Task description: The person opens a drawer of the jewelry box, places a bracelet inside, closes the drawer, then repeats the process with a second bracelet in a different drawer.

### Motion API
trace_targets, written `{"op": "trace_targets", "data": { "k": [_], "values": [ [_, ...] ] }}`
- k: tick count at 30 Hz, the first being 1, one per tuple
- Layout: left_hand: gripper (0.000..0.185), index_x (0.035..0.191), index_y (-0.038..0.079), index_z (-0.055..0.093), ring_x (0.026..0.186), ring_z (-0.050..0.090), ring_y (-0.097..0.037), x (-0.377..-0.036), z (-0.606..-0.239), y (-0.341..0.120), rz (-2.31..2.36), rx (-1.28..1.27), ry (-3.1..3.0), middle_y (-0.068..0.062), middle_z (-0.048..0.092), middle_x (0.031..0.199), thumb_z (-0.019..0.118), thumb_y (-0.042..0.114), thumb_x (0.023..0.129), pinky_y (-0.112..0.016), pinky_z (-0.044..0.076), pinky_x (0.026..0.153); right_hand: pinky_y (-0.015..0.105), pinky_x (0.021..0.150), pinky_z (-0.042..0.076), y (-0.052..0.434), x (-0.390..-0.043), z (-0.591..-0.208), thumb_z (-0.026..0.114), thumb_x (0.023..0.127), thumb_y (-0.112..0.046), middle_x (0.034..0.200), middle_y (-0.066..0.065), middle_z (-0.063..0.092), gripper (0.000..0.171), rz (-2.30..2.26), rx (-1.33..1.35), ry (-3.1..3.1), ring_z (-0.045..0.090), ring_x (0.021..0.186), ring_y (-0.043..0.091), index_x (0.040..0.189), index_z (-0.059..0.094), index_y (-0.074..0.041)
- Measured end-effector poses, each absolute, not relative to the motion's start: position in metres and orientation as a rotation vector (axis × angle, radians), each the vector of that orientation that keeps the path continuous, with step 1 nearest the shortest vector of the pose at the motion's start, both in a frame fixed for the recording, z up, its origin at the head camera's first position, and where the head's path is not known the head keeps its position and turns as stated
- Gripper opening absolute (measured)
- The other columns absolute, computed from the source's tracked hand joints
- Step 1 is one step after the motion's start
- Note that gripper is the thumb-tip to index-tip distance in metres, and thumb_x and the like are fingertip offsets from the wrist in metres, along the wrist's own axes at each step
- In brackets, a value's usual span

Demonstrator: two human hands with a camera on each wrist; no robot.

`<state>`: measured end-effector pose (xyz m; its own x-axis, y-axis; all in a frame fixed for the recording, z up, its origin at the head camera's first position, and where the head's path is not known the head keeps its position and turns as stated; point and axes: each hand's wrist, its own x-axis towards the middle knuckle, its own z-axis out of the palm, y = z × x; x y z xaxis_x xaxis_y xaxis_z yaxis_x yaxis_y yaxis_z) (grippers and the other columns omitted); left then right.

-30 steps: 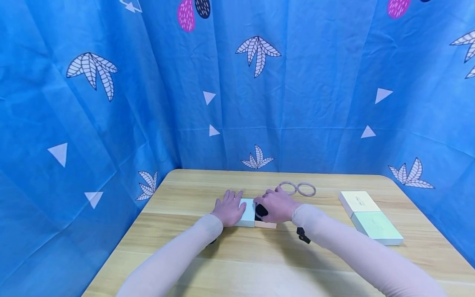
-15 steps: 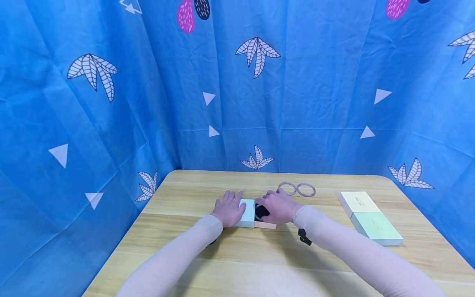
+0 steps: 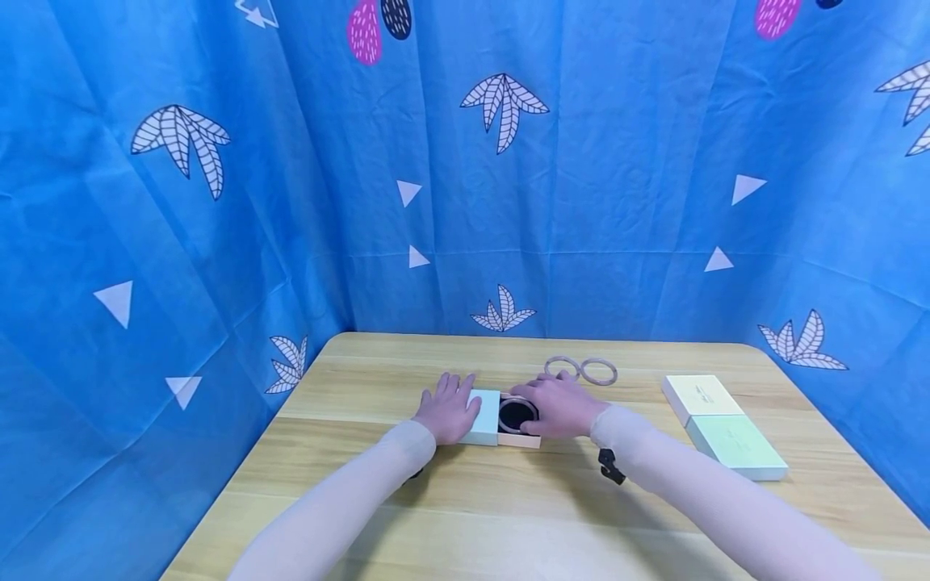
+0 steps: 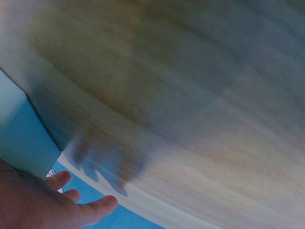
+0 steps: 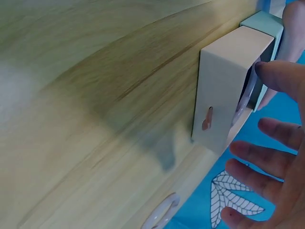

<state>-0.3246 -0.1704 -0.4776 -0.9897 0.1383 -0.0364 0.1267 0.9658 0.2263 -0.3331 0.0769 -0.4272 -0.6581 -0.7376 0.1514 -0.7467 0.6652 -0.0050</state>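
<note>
My left hand [image 3: 446, 409] lies with straight fingers on the pale blue sleeve [image 3: 488, 415] of a drawer-style gift box. From the sleeve's right side a peach inner tray [image 3: 519, 441] with a dark lining sticks out. Inside the tray rests a pale mauve bangle [image 3: 504, 428]. Over the tray's right end is my right hand [image 3: 561, 403], fingers spread and loosely bent. In the right wrist view its thumb [image 5: 274, 76] is right at the bangle's edge, the other fingers apart from it. The left wrist view shows the left hand's fingertips [image 4: 97, 210] reaching past the blue sleeve.
Two more mauve bangles, a left one [image 3: 561, 357] and a right one [image 3: 616, 373], lie behind the right hand. A cream box [image 3: 705, 395] and a green box [image 3: 739, 442] stand end to end on the right. Blue curtain [image 3: 617, 202] surrounds the wooden table [image 3: 465, 516].
My right hand has shifted right and loosened from the bangle, so more of the bangle and dark lining shows. The left hand has stayed still on the sleeve.
</note>
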Motion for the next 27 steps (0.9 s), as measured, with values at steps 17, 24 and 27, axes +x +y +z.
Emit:
{"op": "trace_targets", "data": {
  "k": [17, 24, 27],
  "values": [
    [0.069, 0.163, 0.025, 0.018, 0.157, 0.009, -0.033, -0.326, -0.48, -0.171, 0.358, 0.199, 3.064, -0.012, 0.021, 0.167, 0.018, 0.06, 0.104, -0.067, 0.015, 0.119, 0.062, 0.096, 0.047, 0.095, -0.335, -0.436, 0.073, 0.084, -0.057, 0.131, 0.003, 0.069, 0.067, 0.225, 1.218, -2.768, 0.06, 0.123, 0.029, 0.139, 0.061, -0.02],
    [0.069, 0.163, 0.025, 0.019, 0.157, 0.009, -0.033, -0.326, -0.479, -0.17, 0.357, 0.195, 3.063, -0.012, 0.022, 0.167, 0.019, 0.06, 0.103, -0.067, 0.015, 0.119, 0.061, 0.1, 0.045, 0.101, -0.334, -0.437, 0.075, 0.082, -0.056, 0.132, 0.004, 0.068, 0.068, 0.276, 1.241, -2.755, 0.059, 0.125, 0.03, 0.138, 0.061, -0.018],
    [0.069, 0.163, 0.025, 0.018, 0.157, 0.009, -0.033, -0.326, -0.479, -0.171, 0.356, 0.2, 3.062, -0.012, 0.022, 0.167, 0.018, 0.061, 0.103, -0.067, 0.015, 0.119, 0.058, 0.105, 0.044, 0.103, -0.331, -0.435, 0.076, 0.082, -0.055, 0.136, 0.005, 0.065, 0.071, 0.313, 1.245, -2.777, 0.058, 0.129, 0.031, 0.139, 0.06, -0.017]
  ]
}}
